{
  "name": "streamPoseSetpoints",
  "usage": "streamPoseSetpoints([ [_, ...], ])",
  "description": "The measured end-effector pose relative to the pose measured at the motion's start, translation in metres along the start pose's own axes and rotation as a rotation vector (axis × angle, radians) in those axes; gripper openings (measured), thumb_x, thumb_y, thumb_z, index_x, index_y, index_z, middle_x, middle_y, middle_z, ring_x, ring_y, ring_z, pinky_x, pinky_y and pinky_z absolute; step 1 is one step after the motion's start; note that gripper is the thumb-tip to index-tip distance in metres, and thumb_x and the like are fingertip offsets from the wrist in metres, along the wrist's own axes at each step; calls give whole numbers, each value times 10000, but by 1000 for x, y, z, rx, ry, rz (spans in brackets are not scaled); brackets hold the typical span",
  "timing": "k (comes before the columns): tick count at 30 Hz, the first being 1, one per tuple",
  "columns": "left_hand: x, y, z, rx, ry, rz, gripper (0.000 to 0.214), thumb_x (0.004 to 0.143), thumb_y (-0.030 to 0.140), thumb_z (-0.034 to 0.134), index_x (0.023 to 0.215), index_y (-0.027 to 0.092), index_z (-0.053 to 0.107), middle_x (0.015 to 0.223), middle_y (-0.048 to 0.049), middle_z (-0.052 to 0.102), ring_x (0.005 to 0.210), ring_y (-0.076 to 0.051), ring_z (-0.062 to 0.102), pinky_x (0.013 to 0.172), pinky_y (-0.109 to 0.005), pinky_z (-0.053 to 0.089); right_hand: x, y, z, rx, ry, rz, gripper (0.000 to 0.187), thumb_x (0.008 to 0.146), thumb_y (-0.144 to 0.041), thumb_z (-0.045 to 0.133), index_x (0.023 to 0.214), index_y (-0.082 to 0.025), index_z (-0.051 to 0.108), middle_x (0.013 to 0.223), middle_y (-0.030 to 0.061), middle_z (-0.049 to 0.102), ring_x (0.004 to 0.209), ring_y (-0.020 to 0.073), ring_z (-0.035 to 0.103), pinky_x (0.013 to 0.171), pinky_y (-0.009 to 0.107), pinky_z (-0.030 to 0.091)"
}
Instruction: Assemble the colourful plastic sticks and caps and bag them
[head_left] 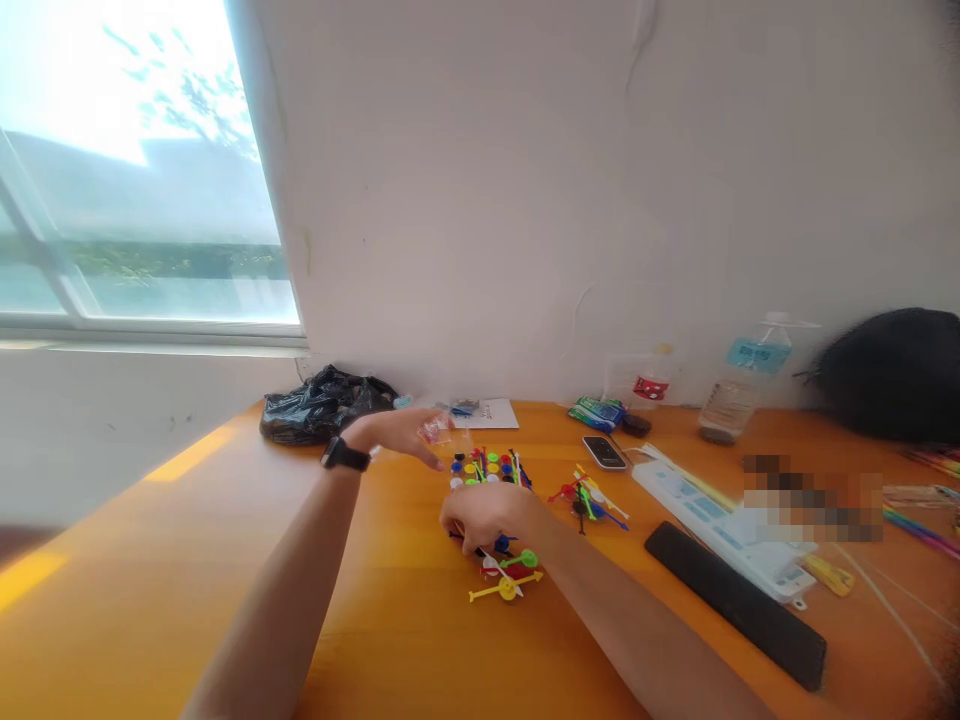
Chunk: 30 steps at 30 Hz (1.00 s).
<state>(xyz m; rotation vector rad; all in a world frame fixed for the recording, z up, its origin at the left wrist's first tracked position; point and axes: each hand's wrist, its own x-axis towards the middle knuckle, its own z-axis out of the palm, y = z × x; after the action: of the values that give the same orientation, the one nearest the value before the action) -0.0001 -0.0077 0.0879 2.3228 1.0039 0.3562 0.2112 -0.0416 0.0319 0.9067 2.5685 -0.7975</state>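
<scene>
Small coloured plastic pieces lie on an orange wooden table (375,620): a cluster of round discs (487,467), a heap of thin sticks (589,497), and several assembled stick-and-disc pieces (510,575). My right hand (487,515) is curled over the pieces just behind the assembled ones, fingers closed on something I cannot make out. My left hand (397,432), with a black watch (345,455) on the wrist, hovers above the table left of the discs. Its fingers are stretched toward a small clear plastic bag (439,430), which it touches or holds.
A black plastic bag (322,405) lies at the table's back left by the wall. A phone (604,452), a white keyboard (720,520), a black wrist rest (739,603), two water bottles (739,385), a snack packet (596,412) and a dark bag (892,375) fill the right.
</scene>
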Motion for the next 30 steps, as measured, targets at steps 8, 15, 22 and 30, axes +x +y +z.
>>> streamPoseSetpoints([
  [8,-10,7,-5,-47,76,40,693,710,452,910,1312,237,643,1197,-48,717,1102,-264,644,959,-331,477,-27,14,-37,103,68,-176,34,799,-210,668,821,-185,664,731,-9,720,665,158,693,608,245,493],
  [15,-9,4,-2,-143,87,67,723,703,452,919,1336,220,659,1131,-54,732,1066,-258,653,966,-357,491,-74,18,-64,410,307,-279,236,872,-382,761,957,-172,693,774,5,719,636,130,662,583,231,513],
  [22,-7,11,-2,-140,51,75,799,711,411,926,1426,250,607,1174,-60,703,1126,-277,644,987,-373,487,-101,25,-81,831,745,-487,340,795,-455,871,910,-193,689,827,7,699,644,115,608,604,254,521],
  [30,-4,40,0,-110,52,171,848,672,392,954,1430,248,601,1259,-80,695,1159,-299,644,1030,-394,478,-92,27,-91,1254,1065,-547,323,681,-332,950,870,-222,713,835,-35,663,655,81,585,588,207,503],
])
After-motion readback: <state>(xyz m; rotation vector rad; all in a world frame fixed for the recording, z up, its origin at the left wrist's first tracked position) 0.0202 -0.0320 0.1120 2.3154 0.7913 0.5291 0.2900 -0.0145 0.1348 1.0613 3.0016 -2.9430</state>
